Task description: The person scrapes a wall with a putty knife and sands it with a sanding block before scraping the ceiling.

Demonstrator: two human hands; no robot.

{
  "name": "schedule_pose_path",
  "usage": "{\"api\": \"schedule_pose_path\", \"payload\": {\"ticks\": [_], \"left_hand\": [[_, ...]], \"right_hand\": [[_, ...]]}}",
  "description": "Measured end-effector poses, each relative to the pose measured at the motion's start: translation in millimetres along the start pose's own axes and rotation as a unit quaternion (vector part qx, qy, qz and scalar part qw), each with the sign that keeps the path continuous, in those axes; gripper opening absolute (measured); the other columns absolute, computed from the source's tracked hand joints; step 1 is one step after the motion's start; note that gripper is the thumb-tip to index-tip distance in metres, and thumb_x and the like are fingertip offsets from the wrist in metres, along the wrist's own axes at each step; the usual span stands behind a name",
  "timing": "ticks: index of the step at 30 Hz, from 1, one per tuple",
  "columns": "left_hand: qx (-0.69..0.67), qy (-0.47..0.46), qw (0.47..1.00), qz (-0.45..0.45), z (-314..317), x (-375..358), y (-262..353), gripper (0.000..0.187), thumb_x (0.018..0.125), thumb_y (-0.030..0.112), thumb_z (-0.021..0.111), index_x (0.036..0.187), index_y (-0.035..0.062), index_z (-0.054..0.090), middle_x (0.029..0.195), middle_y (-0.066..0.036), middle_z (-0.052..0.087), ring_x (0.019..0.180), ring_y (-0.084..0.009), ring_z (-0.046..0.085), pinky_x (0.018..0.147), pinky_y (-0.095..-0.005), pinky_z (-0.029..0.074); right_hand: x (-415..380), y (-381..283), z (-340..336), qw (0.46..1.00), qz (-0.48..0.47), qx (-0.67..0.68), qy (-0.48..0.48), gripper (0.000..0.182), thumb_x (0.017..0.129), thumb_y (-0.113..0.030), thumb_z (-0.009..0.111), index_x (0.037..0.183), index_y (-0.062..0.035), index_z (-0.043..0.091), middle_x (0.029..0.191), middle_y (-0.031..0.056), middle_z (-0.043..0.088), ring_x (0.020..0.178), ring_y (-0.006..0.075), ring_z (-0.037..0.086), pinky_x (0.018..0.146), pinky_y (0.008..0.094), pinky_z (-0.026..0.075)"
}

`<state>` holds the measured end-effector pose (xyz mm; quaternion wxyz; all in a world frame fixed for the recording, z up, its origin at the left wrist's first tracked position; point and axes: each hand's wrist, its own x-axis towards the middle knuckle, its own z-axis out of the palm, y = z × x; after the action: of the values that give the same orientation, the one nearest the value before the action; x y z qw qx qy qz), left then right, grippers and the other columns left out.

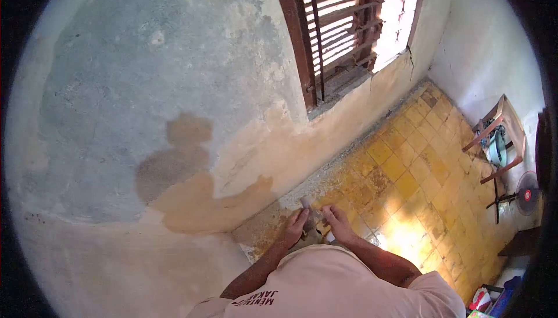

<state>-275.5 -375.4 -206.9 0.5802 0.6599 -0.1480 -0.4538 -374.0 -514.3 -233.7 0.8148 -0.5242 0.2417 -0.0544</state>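
2 hands close together in my head view. L hand (295, 226) pinches a small grey obj. (306, 202), ID unclear, tip poking above the fingers. R hand (338, 223) curled just beside; can't tell if it's holding anything. Beyond: yellow tile flr. (407, 158), louvred window (334, 27), pedestal fan (528, 195).

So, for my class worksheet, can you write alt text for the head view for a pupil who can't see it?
A person's left hand holds a small pale object, too unclear to name, close to the right hand. Beyond are a yellow tiled floor, a patchy wall, a slatted window and a fan.
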Motion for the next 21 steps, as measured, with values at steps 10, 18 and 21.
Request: {"api": "schedule_pose_path", "payload": {"ticks": [10,18,21], "left_hand": [[0.025,0.183,0.974,0.131,8,-1,3,0.029,0.094,0.027,0.047,0.106,0.0006,0.047,0.087,-0.010,0.056,0.082,-0.0206,0.055,0.075,-0.0338,0.045],[0.044,0.177,0.964,0.194,-40,-17,4,0.028,0.095,0.024,0.046,0.105,-0.0021,0.045,0.092,-0.013,0.058,0.086,-0.0207,0.056,0.075,-0.0341,0.045],[0.025,0.193,0.958,0.210,-72,-34,24,0.028,0.095,0.022,0.046,0.107,-0.0032,0.045,0.090,-0.013,0.059,0.083,-0.0210,0.057,0.073,-0.0330,0.046]], "right_hand": [[-30,-7,25,0.971,-0.025,-0.210,-0.113,0.021,0.086,-0.023,0.061,0.096,-0.0058,0.054,0.083,0.0027,0.056,0.079,0.0128,0.053,0.069,0.0276,0.044],[3,37,72,0.966,-0.050,-0.254,-0.028,0.024,0.086,-0.017,0.062,0.103,-0.0025,0.055,0.090,0.0068,0.060,0.085,0.0146,0.056,0.074,0.0306,0.047],[15,32,114,0.975,-0.090,-0.193,-0.059,0.024,0.087,-0.015,0.061,0.106,-0.0027,0.055,0.091,0.0076,0.061,0.086,0.0145,0.056,0.076,0.0298,0.047]]}}
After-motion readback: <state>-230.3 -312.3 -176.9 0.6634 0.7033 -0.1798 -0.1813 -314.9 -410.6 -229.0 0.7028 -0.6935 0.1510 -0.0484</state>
